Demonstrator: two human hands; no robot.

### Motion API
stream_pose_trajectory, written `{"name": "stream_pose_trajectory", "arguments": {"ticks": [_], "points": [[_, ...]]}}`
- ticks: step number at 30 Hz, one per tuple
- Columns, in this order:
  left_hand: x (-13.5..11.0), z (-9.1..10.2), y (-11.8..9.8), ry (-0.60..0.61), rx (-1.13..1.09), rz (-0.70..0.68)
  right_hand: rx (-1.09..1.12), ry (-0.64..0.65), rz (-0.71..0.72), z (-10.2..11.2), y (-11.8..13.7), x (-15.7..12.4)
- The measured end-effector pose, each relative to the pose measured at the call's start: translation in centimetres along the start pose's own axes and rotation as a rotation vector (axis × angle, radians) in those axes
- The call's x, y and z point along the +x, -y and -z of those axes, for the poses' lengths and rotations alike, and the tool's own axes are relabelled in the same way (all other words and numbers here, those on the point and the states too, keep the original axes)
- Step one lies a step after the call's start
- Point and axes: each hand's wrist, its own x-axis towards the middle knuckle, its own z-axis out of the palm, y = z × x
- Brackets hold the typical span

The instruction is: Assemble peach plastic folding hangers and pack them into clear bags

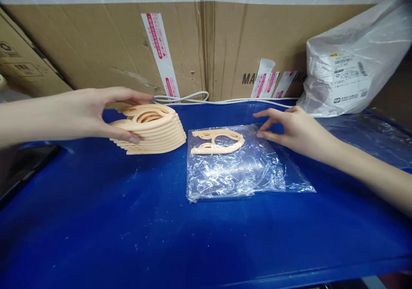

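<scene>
My left hand (96, 113) grips the left side of a slanted stack of peach plastic hanger-shaped pieces (154, 130), thumb at the front, fingers over the top. One single peach piece (217, 142) lies on a pile of clear plastic bags (238, 169) in the middle of the blue surface (128, 220). My right hand (289, 128) pinches the far right corner of the top bag, thumb and forefinger together at the bag's edge.
Large taped cardboard boxes (206, 49) form a wall behind the surface. A white cable (193, 98) runs along their foot. A white plastic parcel with labels (350, 61) sits at the back right. A dark flat object (22, 169) lies at the left edge.
</scene>
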Motion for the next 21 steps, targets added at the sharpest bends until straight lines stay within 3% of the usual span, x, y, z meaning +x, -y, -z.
{"name": "stream_pose_trajectory", "arguments": {"ticks": [3, 8, 12, 17, 21], "points": [[-0.1, 0.2, -0.3, -0.074, -0.074, -0.025, -0.024, -0.010, 0.003, 0.5, 0.4, 0.1], [-0.2, 0.4, -0.6, -0.253, -0.072, -0.204, -0.073, -0.097, 0.001, 1.7, 1.2, 0.2], [0.4, 0.1, -1.1, -0.196, 0.066, -0.344, -0.079, -0.142, 0.018, 1.9, 1.4, 0.1], [1.0, -0.3, -0.7, -0.183, 0.164, -0.385, -0.091, -0.115, 0.029, 1.7, 1.3, 0.0], [0.9, -0.1, -0.3, -0.151, 0.208, -0.244, -0.077, -0.111, 0.029, 1.8, 1.3, 0.1]]}}
